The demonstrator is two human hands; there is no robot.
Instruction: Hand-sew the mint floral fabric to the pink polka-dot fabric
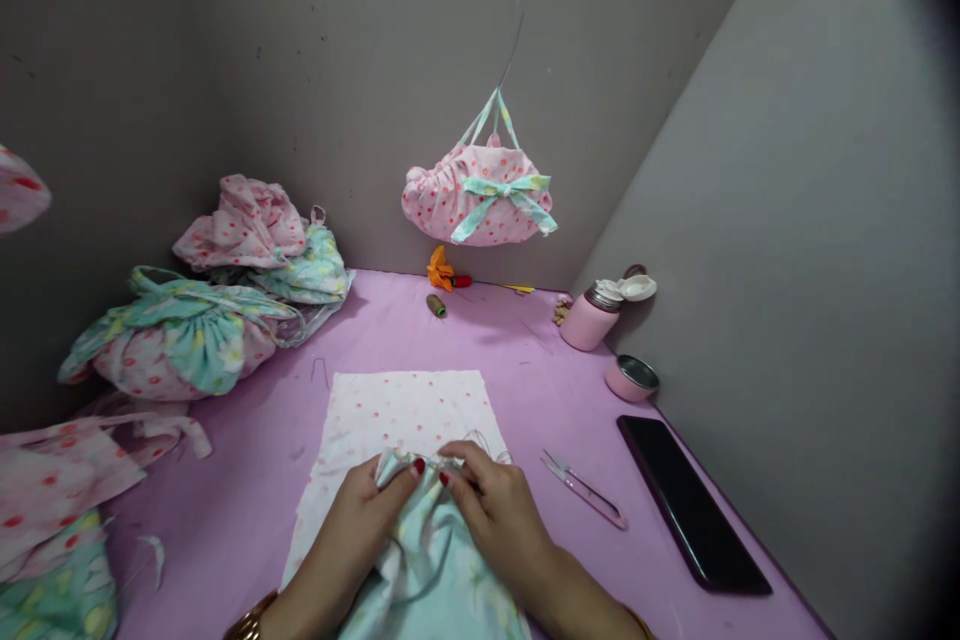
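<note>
My left hand [381, 492] pinches the upper edge of a mint-green floral fabric piece [435, 560]. Close beside it, my right hand [487, 498] grips the same edge, thumb and forefinger pressed together. Whether a needle sits between those fingers I cannot make out. Fine loose thread [480, 440] curls just above the right hand. The fabric bunches between both hands and hangs down toward me. Under it lies a flat sheet of pale dotted cloth [409, 405]. To the right rest pink thread snips [585, 490], blades pointing away from me.
Dotted and floral fabric bags [187, 330] pile up at left, with more cloth pieces [60, 510] nearer. A finished-looking pouch [487, 195] hangs by the back wall. A thread spool [436, 305], pink flask [589, 320], its cup [632, 378] and a black phone [690, 505] stand or lie about.
</note>
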